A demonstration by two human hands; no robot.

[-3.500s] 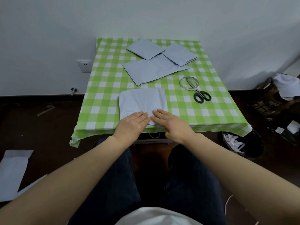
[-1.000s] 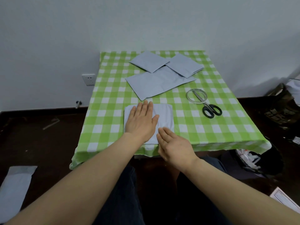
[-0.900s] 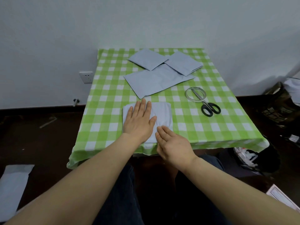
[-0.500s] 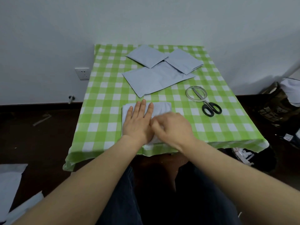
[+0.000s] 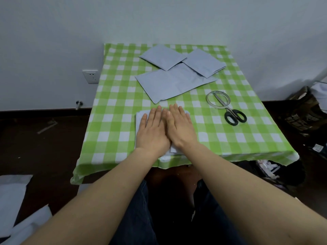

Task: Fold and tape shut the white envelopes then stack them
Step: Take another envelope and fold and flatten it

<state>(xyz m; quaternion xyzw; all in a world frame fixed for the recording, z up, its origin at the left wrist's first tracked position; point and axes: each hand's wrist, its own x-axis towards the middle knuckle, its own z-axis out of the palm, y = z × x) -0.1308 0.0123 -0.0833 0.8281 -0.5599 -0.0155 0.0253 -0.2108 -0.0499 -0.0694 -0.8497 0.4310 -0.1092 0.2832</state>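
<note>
– Two legs in dark blue trousers (image 5: 138,218) are nearest, right at the bottom. What lies on the floor beside them?
– Some white sheets (image 5: 10,195), down on the left.
– Where are the hands?
– Both arms reach forward to the near edge of the desk with the green and white checked cloth (image 5: 113,131). The left hand (image 5: 153,131) and the right hand (image 5: 180,126) lie flat, palms down, side by side and touching.
– Are the fingers gripping anything?
– No. The left fingers (image 5: 158,113) and the right fingers (image 5: 174,110) are straight and released. They just press down on the folded white paper envelope (image 5: 139,119).
– Can you see much of it?
– Only a bit. Its left side and far corners peek out from under the hands, and a small piece shows by the wrists.
– What is to the right of the hands?
– A pair of scissors with black handles (image 5: 235,117). The blades point away and lie inside a clear ring of tape (image 5: 218,99).
– What is further back?
– A big flat pale envelope (image 5: 169,85), lying slanted just past the fingertips. Behind it are a left folded envelope (image 5: 161,56) and a right folded envelope (image 5: 204,62). Both rest partly on the big one, near the far edge of the desk.
– And behind the desk?
– A white wall with a white socket (image 5: 90,76), left of the desk.
</note>
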